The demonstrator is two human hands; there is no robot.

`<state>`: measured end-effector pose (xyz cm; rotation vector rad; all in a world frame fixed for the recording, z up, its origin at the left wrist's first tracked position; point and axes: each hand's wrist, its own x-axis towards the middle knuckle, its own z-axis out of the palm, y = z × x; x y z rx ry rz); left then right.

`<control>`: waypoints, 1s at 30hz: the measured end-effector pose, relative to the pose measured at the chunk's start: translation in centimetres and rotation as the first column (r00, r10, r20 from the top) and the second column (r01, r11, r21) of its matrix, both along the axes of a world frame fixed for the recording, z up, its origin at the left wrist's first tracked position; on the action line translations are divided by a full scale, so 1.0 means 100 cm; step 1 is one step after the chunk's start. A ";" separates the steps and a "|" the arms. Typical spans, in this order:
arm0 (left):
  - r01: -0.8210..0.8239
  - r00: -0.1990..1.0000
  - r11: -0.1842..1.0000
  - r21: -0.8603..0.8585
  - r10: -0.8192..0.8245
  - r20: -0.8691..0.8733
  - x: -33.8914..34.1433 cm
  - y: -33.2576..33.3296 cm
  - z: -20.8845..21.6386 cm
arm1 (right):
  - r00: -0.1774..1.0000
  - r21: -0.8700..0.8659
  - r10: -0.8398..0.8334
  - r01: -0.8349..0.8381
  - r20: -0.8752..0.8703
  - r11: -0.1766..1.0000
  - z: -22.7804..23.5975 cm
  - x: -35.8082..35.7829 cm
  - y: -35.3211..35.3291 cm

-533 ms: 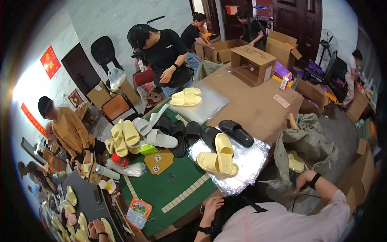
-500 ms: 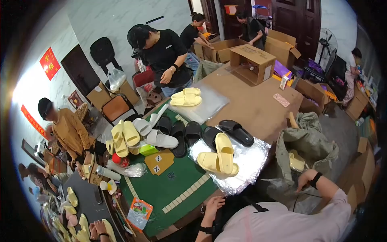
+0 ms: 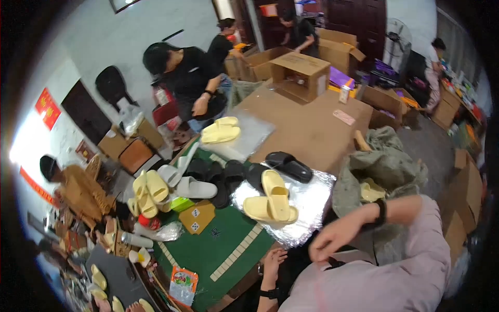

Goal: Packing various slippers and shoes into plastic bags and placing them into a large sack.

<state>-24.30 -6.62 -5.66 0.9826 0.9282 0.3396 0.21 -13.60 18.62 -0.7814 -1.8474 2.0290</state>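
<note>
My left hand point(image 3: 274, 262) rests at the near edge of the table, fingers loosely bent and apart, nothing visible in it. My right hand point(image 3: 338, 236) hangs over my lap, its fingers pointing down and loosely spread, with no object showing. Just beyond them, two yellow slippers point(image 3: 274, 200) lie crossed on a stack of shiny silver plastic bags point(image 3: 319, 205). A black slipper point(image 3: 289, 167) sits behind these, with more black slippers point(image 3: 234, 171) to the left. To the right stands an open green cloth sack point(image 3: 356, 166), a yellow slipper point(image 3: 372, 191) inside.
Grey slippers point(image 3: 196, 188) and stacked yellow slippers point(image 3: 150, 187) occupy the table's left side, by a green mat point(image 3: 208, 252) with a row of tiles. Farther off are clear plastic bags point(image 3: 254, 132), a cardboard box point(image 3: 301, 78) and a phone point(image 3: 344, 117). Several co-workers stand around.
My right hand has swung left from beside the sack to over my lap. My left hand stays at the table edge. The whole view has shifted slightly.
</note>
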 end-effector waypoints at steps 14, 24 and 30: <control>-0.175 0.925 0.960 0.219 0.236 -0.296 0.002 0.033 0.000 | 0.755 0.327 -0.608 0.655 -0.244 0.682 -0.023 0.077 0.182; 0.266 0.836 0.786 0.558 0.100 -0.539 0.023 0.072 -0.038 | -0.621 0.799 -0.783 0.459 -0.025 -0.389 -0.266 0.517 0.083; -0.300 0.901 0.948 0.108 0.319 -0.294 0.072 0.071 -0.047 | -0.700 0.832 -0.663 0.513 0.263 -0.211 -0.313 0.583 0.131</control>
